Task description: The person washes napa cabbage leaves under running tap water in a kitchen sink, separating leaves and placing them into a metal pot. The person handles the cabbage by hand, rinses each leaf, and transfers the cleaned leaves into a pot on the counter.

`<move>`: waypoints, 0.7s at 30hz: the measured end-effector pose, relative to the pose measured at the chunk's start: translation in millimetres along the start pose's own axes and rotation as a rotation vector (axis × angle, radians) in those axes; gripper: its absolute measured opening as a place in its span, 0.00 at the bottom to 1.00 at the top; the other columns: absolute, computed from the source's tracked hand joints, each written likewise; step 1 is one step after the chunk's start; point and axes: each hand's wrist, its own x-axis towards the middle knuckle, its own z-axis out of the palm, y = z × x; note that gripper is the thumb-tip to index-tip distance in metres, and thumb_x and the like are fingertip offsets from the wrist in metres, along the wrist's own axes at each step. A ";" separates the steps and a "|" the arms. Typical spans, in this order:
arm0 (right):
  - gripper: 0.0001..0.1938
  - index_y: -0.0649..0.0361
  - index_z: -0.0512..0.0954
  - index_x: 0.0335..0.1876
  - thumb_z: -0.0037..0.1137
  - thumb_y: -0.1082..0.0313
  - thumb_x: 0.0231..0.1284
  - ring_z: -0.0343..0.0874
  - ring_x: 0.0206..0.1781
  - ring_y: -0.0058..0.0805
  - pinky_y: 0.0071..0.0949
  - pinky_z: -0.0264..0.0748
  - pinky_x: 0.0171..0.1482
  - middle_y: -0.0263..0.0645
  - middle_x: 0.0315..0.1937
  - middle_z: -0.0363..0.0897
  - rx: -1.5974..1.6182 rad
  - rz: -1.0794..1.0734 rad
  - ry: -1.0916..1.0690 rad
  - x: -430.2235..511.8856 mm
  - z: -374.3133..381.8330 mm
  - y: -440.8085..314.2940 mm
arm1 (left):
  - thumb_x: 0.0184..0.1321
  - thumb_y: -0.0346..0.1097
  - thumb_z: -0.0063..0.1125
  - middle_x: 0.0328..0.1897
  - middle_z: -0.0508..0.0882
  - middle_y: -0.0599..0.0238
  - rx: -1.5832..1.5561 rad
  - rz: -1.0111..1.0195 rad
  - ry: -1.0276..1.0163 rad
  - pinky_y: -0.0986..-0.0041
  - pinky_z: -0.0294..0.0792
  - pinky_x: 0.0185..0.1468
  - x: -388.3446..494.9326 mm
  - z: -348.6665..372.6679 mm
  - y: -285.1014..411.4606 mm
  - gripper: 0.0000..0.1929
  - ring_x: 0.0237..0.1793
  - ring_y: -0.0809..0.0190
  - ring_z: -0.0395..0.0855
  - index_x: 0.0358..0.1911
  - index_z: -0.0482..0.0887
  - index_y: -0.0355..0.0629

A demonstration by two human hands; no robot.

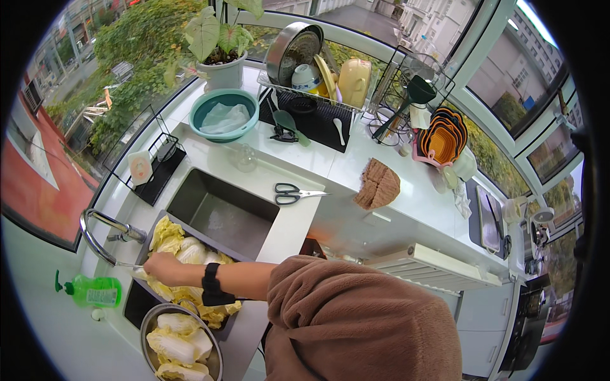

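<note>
My right hand (162,268), with a black band on its wrist, is curled on a pale napa cabbage piece (159,287) under the faucet spout (108,258). Its fingertips are partly hidden. More napa cabbage (190,251) with yellow leaves fills a grey basin tray (228,251) set over the sink. Below my forearm in the picture, a round steel bowl (144,339) holds several cabbage pieces (172,346). My left hand is out of view. The brown fleece sleeve (343,295) covers much of the lower right.
Behind the tray is an open sink bowl (224,214); scissors (296,194) lie at its edge. Green soap bottle (96,291) stands by the faucet. On the raised counter are a teal basin (202,125), a dish rack (305,95) and a brown cloth (379,185). A white radiator (433,266) sits below.
</note>
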 end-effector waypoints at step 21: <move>0.09 0.60 0.78 0.35 0.62 0.75 0.46 0.80 0.28 0.44 0.30 0.75 0.29 0.46 0.26 0.80 -0.095 -0.333 -0.038 -76.9 -106.5 -90.2 | 0.47 0.22 0.47 0.47 0.76 0.60 -0.137 0.077 0.096 0.71 0.79 0.31 -7.0 37.8 4.9 0.28 0.39 0.61 0.81 0.57 0.66 0.42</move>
